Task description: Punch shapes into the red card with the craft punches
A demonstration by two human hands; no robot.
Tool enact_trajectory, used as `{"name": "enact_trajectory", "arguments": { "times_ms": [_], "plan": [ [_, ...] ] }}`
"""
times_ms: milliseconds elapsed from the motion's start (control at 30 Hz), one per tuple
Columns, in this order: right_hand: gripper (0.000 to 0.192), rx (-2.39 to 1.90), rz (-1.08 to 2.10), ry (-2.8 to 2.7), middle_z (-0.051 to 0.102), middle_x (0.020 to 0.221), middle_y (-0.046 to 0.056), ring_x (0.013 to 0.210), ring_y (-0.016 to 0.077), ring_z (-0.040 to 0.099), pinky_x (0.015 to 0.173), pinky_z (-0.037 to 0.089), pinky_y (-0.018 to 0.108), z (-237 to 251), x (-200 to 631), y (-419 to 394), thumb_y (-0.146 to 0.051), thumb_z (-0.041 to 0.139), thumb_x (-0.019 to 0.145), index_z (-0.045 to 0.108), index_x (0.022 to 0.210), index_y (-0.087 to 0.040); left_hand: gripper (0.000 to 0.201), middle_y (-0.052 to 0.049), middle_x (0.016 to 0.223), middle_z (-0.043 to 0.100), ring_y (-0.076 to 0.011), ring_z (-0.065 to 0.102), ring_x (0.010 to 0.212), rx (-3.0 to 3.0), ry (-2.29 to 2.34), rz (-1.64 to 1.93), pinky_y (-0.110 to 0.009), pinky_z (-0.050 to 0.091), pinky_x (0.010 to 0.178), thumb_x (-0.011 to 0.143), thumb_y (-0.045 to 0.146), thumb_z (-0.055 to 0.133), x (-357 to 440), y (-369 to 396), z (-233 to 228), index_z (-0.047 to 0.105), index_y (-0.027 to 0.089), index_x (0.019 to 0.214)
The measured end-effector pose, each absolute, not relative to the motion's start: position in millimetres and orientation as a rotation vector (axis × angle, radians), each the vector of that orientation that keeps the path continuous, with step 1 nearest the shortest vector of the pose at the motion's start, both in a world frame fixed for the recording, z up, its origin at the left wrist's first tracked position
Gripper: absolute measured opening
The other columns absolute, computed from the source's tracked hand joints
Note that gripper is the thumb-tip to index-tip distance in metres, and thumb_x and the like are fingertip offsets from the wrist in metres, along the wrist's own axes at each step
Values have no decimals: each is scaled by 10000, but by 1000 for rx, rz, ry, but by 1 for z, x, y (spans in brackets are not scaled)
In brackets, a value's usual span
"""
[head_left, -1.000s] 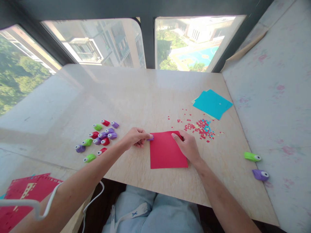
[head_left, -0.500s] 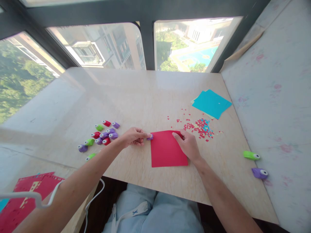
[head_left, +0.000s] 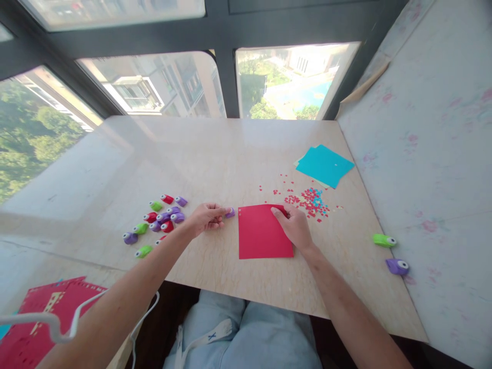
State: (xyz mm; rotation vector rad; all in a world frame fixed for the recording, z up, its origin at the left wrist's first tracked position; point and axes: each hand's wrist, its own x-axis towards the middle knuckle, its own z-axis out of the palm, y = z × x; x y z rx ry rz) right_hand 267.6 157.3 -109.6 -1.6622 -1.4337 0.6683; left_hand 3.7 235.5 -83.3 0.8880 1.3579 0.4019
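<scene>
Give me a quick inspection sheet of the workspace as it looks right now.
Surface: marble table, glossy.
Job's things: red paper sheet flat; small purple punch at its left edge.
Clutter: pile of small punches; paper confetti; blue sheets; green punch and purple punch on the right; red cut paper.
Hands: left hand pinches the small purple punch; right hand presses the sheet.
Cables: white cable.
Surroundings: windows.

Sheet (head_left: 263, 239) lies on table (head_left: 215, 154), frame centre. Left hand (head_left: 205, 218) with punch (head_left: 230, 212) just left of sheet; right hand (head_left: 296, 228) on sheet's right edge. Punch cluster (head_left: 157, 219) centre-left. Confetti (head_left: 307, 199) upper right of sheet, paper stack (head_left: 325, 165) behind it. Two punches (head_left: 391, 252) far right.
</scene>
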Motion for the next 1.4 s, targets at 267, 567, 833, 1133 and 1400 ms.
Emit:
{"name": "enact_trajectory", "arguments": {
  "times_ms": [267, 567, 833, 1133, 1400],
  "plan": [
    [314, -1647, 650, -1443, 612, 669, 28, 615, 172, 524, 605, 378, 285, -111, 267, 157, -436, 520, 876, 624, 728, -180, 436, 40, 498, 513, -71, 458, 392, 1155, 1442, 843, -156, 270, 367, 705, 544, 738, 8, 204, -95, 501, 179, 719],
    [332, -1661, 640, -1455, 574, 645, 11, 612, 166, 504, 599, 363, 283, -114, 269, 157, -450, 509, 884, 586, 704, -181, 251, 68, 538, 472, -76, 436, 513, 1844, 1559, 820, -176, 317, 543, 791, 397, 667, 24, 194, -108, 623, 191, 926],
    [326, -1658, 655, -1453, 636, 688, 32, 633, 177, 542, 614, 393, 284, -113, 268, 157, -448, 515, 888, 647, 773, -173, 489, 68, 554, 497, -79, 448, 408, 1199, 1375, 1047, -167, 295, 366, 753, 598, 664, 15, 197, -105, 551, 198, 1010],
    [330, -1642, 658, -1442, 641, 702, 37, 654, 185, 565, 630, 417, 293, -114, 268, 155, -455, 523, 886, 656, 783, -171, 485, 62, 551, 509, -49, 437, 396, 1003, 1277, 1213, -144, 272, 343, 725, 613, 687, 15, 200, -104, 508, 185, 866],
    [335, -1524, 943, -1443, 659, 719, 42, 655, 185, 589, 557, 438, 269, -111, 255, 158, -483, 557, 863, 647, 787, -170, 467, 71, 544, 486, -49, 435, 399, 991, 1283, 1255, -143, 277, 348, 718, 587, 697, 18, 197, -102, 509, 186, 870]
  ]
}}
